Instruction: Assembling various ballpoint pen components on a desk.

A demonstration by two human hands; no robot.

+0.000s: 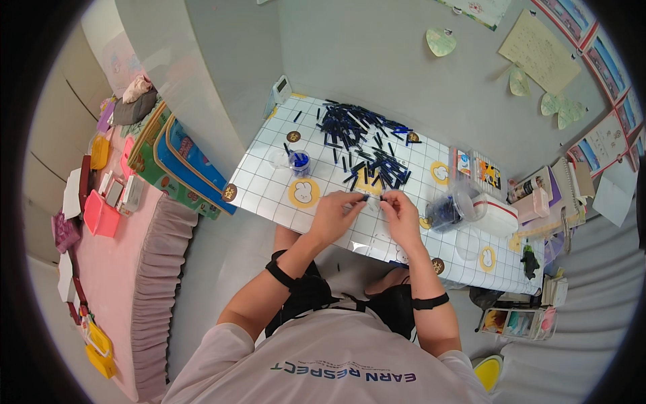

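My left hand (336, 214) pinches a small dark piece between thumb and finger, near the table's front edge. Facing it, my right hand (401, 217) pinches another small dark piece; a narrow gap lies between the two. What the pieces are is too small to tell for sure; they resemble the dark ink cartridges (348, 123) heaped loosely beyond my hands. More cartridges (381, 169) spread just past my fingertips. To the left stands a small clear jar (300, 164) with blue pieces inside. Right of my right hand, a larger clear plastic tub (445, 212) holds many dark pieces.
The table (257, 197) has a white grid cover. A clear round lid (468, 244) lies at the right, near a white pouch (497, 214) and notebooks (565, 192). A small digital clock (281, 90) stands at the back left corner. A pink-covered bed (118, 262) is at left.
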